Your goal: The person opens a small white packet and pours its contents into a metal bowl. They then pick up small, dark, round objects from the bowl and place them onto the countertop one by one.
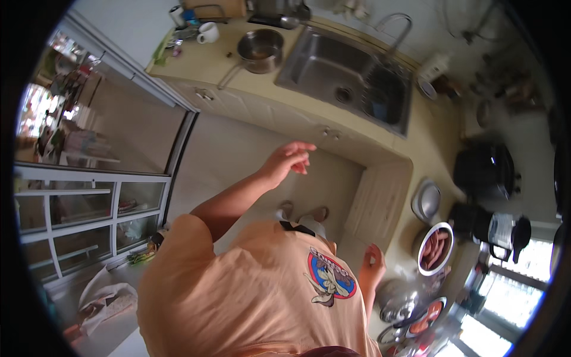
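In the head view my left hand (290, 161) hangs in the air before the cabinet fronts, its fingers apart and holding nothing. At the right, my right hand (374, 263) is near the counter edge, its fingers loosely curled; no object shows in it. Beyond that hand stands a white-rimmed bowl (436, 248) of long reddish-brown food pieces, with an empty-looking metal bowl (427, 199) above it. A domed metal lid or bowl (399, 300) lies on the counter below. A metal saucepan (260, 50) stands on the upper counter, its long handle over the edge.
A steel sink (323, 67) with a curved faucet (399, 26) is set in the L-shaped yellow counter (312, 107). A white mug (208, 33) stands left of the saucepan. A black appliance (484, 169) and a coffee maker (499, 230) stand right. A white-framed sliding door (116, 196) is at left.
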A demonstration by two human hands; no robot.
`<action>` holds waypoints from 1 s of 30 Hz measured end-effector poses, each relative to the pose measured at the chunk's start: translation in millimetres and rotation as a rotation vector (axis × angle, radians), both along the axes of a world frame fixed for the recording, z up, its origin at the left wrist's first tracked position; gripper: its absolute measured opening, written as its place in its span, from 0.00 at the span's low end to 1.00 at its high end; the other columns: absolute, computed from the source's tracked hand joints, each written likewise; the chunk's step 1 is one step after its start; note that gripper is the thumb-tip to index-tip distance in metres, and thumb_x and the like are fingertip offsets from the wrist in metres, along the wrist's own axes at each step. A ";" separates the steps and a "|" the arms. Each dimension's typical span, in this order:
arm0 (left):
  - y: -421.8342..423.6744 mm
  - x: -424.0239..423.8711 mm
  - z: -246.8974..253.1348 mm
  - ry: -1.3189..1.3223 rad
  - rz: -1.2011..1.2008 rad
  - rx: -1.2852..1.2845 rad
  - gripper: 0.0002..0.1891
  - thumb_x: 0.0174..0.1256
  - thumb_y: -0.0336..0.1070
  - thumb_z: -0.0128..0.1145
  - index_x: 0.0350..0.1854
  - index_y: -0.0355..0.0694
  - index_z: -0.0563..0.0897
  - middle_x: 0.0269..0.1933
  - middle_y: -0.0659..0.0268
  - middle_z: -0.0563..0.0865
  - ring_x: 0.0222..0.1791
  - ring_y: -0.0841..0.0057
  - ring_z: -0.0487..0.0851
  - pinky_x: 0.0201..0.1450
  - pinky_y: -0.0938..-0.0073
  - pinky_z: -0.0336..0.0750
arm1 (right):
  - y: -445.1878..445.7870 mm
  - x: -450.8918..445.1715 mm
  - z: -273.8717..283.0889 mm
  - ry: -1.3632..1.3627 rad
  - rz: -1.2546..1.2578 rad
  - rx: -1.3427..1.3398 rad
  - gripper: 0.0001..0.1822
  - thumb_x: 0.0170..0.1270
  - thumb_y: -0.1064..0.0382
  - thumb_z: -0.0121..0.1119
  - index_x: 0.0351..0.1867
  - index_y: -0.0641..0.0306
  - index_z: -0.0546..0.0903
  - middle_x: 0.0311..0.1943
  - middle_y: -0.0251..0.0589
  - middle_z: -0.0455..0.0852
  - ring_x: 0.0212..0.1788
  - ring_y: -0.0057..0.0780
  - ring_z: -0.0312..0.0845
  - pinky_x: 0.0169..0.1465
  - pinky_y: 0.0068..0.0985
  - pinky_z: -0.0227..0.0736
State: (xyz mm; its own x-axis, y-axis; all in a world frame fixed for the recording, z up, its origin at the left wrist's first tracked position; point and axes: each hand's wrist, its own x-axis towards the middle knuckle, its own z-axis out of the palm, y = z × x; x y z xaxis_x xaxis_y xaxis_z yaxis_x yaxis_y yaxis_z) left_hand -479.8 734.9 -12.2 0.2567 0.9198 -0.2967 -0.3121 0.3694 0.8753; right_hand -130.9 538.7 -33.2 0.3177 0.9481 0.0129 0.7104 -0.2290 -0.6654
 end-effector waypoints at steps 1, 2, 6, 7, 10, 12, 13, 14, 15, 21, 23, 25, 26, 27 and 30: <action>12.6 -17.6 -4.9 0.040 0.183 -0.023 0.15 0.69 0.38 0.52 0.55 0.42 0.78 0.32 0.69 0.79 0.25 0.85 0.75 0.32 0.83 0.73 | 17.2 0.0 -1.0 -0.015 -0.004 -0.038 0.11 0.58 0.72 0.57 0.43 0.64 0.82 0.33 0.41 0.86 0.34 0.36 0.82 0.40 0.31 0.76; 28.9 -39.8 -12.1 0.057 0.339 -0.048 0.15 0.67 0.37 0.53 0.55 0.42 0.78 0.30 0.71 0.77 0.21 0.86 0.71 0.27 0.84 0.69 | 39.0 -3.5 -2.6 -0.028 0.010 -0.061 0.11 0.58 0.71 0.58 0.43 0.63 0.82 0.34 0.41 0.86 0.35 0.36 0.82 0.40 0.31 0.76; 90.1 -127.2 -22.5 0.077 0.837 0.003 0.09 0.64 0.34 0.55 0.45 0.46 0.79 0.28 0.75 0.74 0.21 0.89 0.67 0.22 0.87 0.61 | 127.2 -17.3 -12.4 -0.115 0.136 -0.086 0.09 0.60 0.67 0.58 0.42 0.62 0.82 0.34 0.42 0.86 0.34 0.35 0.83 0.39 0.31 0.76; 104.5 -150.0 -20.6 0.120 0.900 0.021 0.09 0.64 0.35 0.56 0.45 0.45 0.79 0.29 0.76 0.74 0.23 0.89 0.66 0.25 0.87 0.61 | 152.9 -24.3 -14.2 -0.125 0.175 -0.081 0.09 0.60 0.67 0.58 0.42 0.62 0.82 0.34 0.42 0.85 0.34 0.35 0.83 0.39 0.31 0.76; 149.4 -221.5 -37.9 0.368 1.066 -0.008 0.10 0.64 0.39 0.58 0.44 0.42 0.81 0.32 0.74 0.77 0.27 0.88 0.71 0.30 0.85 0.65 | 238.4 -51.6 -23.5 -0.081 0.281 -0.093 0.09 0.61 0.66 0.58 0.42 0.62 0.82 0.34 0.42 0.86 0.35 0.35 0.84 0.39 0.31 0.76; 176.0 -261.6 -58.4 0.550 1.086 -0.014 0.11 0.64 0.41 0.59 0.43 0.40 0.83 0.34 0.70 0.82 0.32 0.84 0.77 0.34 0.82 0.70 | 297.6 -77.8 -18.6 -0.110 0.459 -0.052 0.10 0.61 0.65 0.59 0.43 0.62 0.82 0.36 0.43 0.86 0.36 0.36 0.83 0.41 0.32 0.76; 189.8 -274.9 -65.9 0.630 1.080 0.020 0.12 0.63 0.42 0.60 0.42 0.40 0.84 0.35 0.68 0.83 0.34 0.81 0.79 0.36 0.80 0.72 | 326.0 -94.4 -16.6 -0.087 0.511 -0.015 0.11 0.61 0.64 0.60 0.44 0.62 0.82 0.36 0.42 0.86 0.36 0.37 0.83 0.41 0.33 0.76; 206.2 -289.0 -73.1 0.711 1.070 0.054 0.13 0.62 0.43 0.60 0.41 0.40 0.85 0.36 0.66 0.85 0.37 0.79 0.82 0.38 0.77 0.74 | 354.3 -112.0 -12.5 -0.091 0.567 0.004 0.11 0.61 0.64 0.60 0.44 0.62 0.82 0.36 0.42 0.86 0.36 0.37 0.83 0.42 0.33 0.76; 225.2 -301.3 -83.5 0.841 1.000 0.020 0.13 0.62 0.44 0.60 0.41 0.41 0.86 0.37 0.64 0.86 0.38 0.76 0.83 0.40 0.75 0.75 | 377.7 -128.5 -6.1 -0.103 0.618 0.011 0.11 0.60 0.64 0.61 0.44 0.62 0.82 0.36 0.42 0.86 0.36 0.38 0.83 0.42 0.33 0.76; 319.0 -358.1 -147.3 1.342 0.673 -0.039 0.10 0.59 0.44 0.60 0.37 0.47 0.88 0.40 0.60 0.85 0.42 0.66 0.84 0.43 0.66 0.78 | 454.7 -224.0 11.6 -0.107 0.771 -0.019 0.11 0.60 0.64 0.61 0.44 0.63 0.82 0.38 0.44 0.86 0.40 0.41 0.82 0.45 0.35 0.74; 345.9 -371.2 -168.5 1.450 0.583 -0.061 0.10 0.59 0.46 0.62 0.37 0.48 0.88 0.42 0.61 0.85 0.44 0.65 0.83 0.44 0.65 0.78 | 464.4 -249.5 7.9 -0.124 0.796 -0.008 0.12 0.59 0.64 0.62 0.44 0.63 0.82 0.39 0.45 0.86 0.40 0.43 0.82 0.45 0.35 0.74; 363.7 -377.6 -182.5 1.555 0.452 -0.100 0.11 0.57 0.48 0.63 0.36 0.49 0.88 0.44 0.63 0.84 0.46 0.64 0.82 0.45 0.64 0.78 | 469.0 -269.4 0.3 -0.141 0.782 -0.045 0.12 0.58 0.65 0.62 0.44 0.63 0.83 0.40 0.46 0.86 0.42 0.44 0.82 0.46 0.36 0.74; 368.5 -380.7 -189.1 1.607 0.386 -0.118 0.12 0.57 0.49 0.64 0.36 0.49 0.88 0.45 0.64 0.83 0.47 0.64 0.82 0.45 0.64 0.78 | 467.2 -284.5 -2.8 -0.122 0.752 -0.075 0.12 0.58 0.65 0.62 0.44 0.63 0.83 0.40 0.46 0.86 0.42 0.44 0.82 0.46 0.36 0.74; 370.4 -378.5 -190.5 1.605 0.337 -0.128 0.12 0.56 0.50 0.64 0.36 0.49 0.88 0.45 0.64 0.83 0.47 0.63 0.81 0.45 0.63 0.78 | 467.5 -295.6 -3.5 -0.109 0.731 -0.107 0.12 0.58 0.65 0.62 0.44 0.63 0.83 0.40 0.46 0.86 0.42 0.44 0.82 0.47 0.36 0.74; 379.9 -379.4 -187.3 1.606 0.218 -0.111 0.13 0.55 0.51 0.65 0.35 0.50 0.88 0.46 0.65 0.83 0.48 0.63 0.80 0.46 0.63 0.78 | 465.9 -329.8 -4.5 -0.086 0.697 -0.155 0.12 0.58 0.64 0.62 0.44 0.63 0.82 0.40 0.45 0.86 0.41 0.44 0.82 0.47 0.36 0.75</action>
State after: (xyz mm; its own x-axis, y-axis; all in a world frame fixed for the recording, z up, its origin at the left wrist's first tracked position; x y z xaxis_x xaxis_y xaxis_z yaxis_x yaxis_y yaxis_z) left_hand -859.2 1114.8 -199.5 -0.4911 0.8523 -0.1802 0.7950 0.5231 0.3072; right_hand -460.7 1004.6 -37.7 -0.3579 0.9230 -0.1410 0.7743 0.2091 -0.5972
